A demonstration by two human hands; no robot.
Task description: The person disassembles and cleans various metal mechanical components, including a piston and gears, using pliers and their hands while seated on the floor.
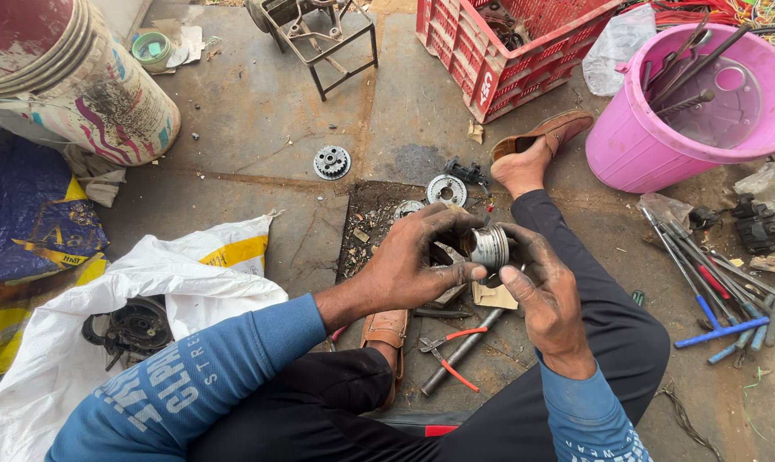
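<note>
Both my hands hold a small round grey metal piston [490,246] with grooved rings, above my lap. My left hand [417,261] grips it from the left with fingers curled over its top. My right hand [546,287] supports it from the right and below, fingers around its side. Both hands are dark with grease. On the ground under them lie red-handled pliers [445,351], a metal rod [461,352] and a piece of cardboard [495,296].
Round gear parts [332,162] [446,189] lie on the concrete ahead. A pink bucket [635,141] with tools, a red crate [498,60], and several screwdrivers and wrenches [717,287] sit right. A white sack [160,287] holding a dark engine part lies left, a painted drum [79,85] behind.
</note>
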